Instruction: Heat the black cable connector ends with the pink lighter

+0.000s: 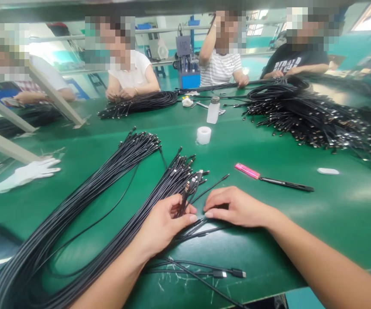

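Several black USB cables have their connector ends [190,186] gathered in the curled fingers of my left hand [164,221]. Those ends stick up between its thumb and fingers. Just to the right, my right hand [233,208] is bent low over the table, thumb and fingertips close together in a pinch. Whatever lies between those tips is too small to make out. Loose cable ends pass between and beneath my hands. A thick U-shaped bundle of black cables [66,214] curves around on the left. Nearer me lie a few separate cable plugs [237,273].
On the green table [288,223] are a pink-and-black cutter [248,171], a white tape roll [204,135], a bottle [213,111], a white glove [31,174] and a small white piece [328,171]. A large cable pile [311,116] lies far right. Several people sit opposite.
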`<state>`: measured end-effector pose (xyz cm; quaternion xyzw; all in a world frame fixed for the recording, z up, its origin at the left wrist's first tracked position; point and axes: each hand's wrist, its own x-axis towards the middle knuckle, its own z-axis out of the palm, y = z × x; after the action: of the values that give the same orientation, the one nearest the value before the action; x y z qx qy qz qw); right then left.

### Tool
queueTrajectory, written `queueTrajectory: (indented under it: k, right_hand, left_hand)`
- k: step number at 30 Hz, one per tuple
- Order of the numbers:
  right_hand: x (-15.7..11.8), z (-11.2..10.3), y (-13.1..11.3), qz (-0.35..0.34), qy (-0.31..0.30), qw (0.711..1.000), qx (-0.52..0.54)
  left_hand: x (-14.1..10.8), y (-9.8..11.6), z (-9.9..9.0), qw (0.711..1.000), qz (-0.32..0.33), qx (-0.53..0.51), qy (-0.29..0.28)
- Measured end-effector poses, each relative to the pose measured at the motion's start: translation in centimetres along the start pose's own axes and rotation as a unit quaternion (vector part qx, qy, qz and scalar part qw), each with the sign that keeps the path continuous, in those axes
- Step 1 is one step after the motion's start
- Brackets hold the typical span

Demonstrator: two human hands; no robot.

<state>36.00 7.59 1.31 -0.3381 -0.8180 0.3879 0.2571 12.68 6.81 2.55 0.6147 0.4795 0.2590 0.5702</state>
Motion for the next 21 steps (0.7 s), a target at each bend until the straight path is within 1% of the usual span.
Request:
queueTrajectory:
  k: [3,5,7,10,12,13,15,18,21]
  right_hand:
    - [0.0,0.9,0.1,0.0,-0.019,0.999,-0.045]
    - [-0.1,1.2,0.0,0.006,-0.026,0.997,-0.077]
    - [-0.2,1.6,-0.5,0.003,-0.051,0.994,-0.093]
    - [-0.6,2.1,-1.3,-0.024,-0.107,0.991,-0.078]
    - [-0.8,2.5,-1.7,-0.043,-0.139,0.988,-0.061]
    - [-0.9,2.7,-1.8,-0.05,-0.148,0.986,-0.056]
    - [-0.9,3.1,-1.9,-0.059,-0.152,0.985,-0.05]
    - [-0.7,3.4,-1.9,-0.067,-0.135,0.988,-0.033]
    - [-0.5,3.6,-1.7,-0.053,-0.11,0.992,-0.011]
  left_hand:
    - [0.2,0.0,-0.5,0.998,0.027,0.023,0.046]
    - [0.4,0.0,-0.7,0.997,0.037,0.022,0.065]
    - [0.5,0.0,-0.7,0.996,0.039,0.023,0.077]
    - [0.5,-0.2,-0.6,0.995,0.032,0.05,0.083]
    - [0.4,-0.6,-0.4,0.989,0.035,0.108,0.097]
    - [0.4,-0.8,-0.3,0.981,0.048,0.152,0.109]
    - [0.5,-1.5,-0.1,0.954,0.093,0.253,0.131]
    - [0.7,-2.6,0.2,0.911,0.158,0.359,0.129]
    - [0.9,-3.2,0.6,0.889,0.165,0.407,0.131]
